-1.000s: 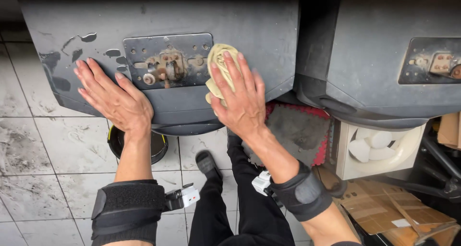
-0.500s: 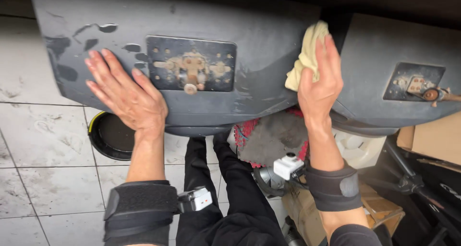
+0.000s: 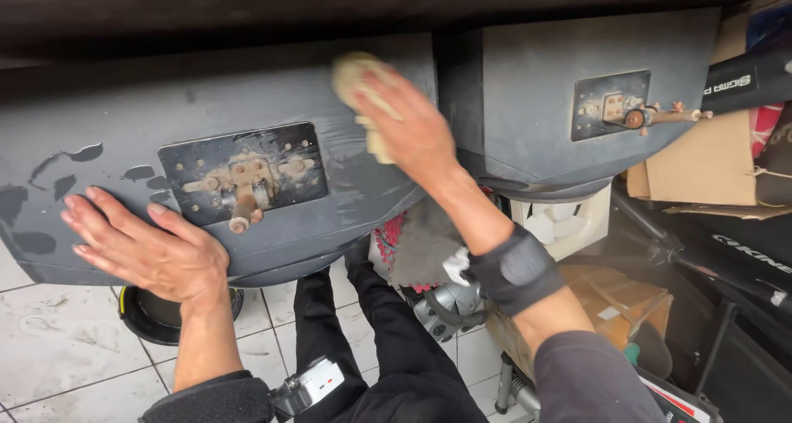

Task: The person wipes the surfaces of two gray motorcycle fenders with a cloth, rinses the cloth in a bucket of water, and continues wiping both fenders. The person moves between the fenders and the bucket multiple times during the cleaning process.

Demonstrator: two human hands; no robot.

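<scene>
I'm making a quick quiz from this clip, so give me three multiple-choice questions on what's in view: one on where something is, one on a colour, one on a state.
1. Where does the left hand rest?
A. Flat on the dark grey panel, left of the metal plate
B. On the floor tiles
C. On the cardboard box

2. What colour is the cloth under the right hand?
A. Bright blue
B. Pale yellow
C. Black

3. How is the left hand posed?
A. Clenched in a fist
B. Gripping a tool
C. Open, fingers spread, palm on the surface

Answers:
1 A, the palm lies on the grey panel beside the plate.
2 B, the cloth shows pale yellow above the fingers.
3 C, the fingers fan out flat and hold nothing.
</scene>
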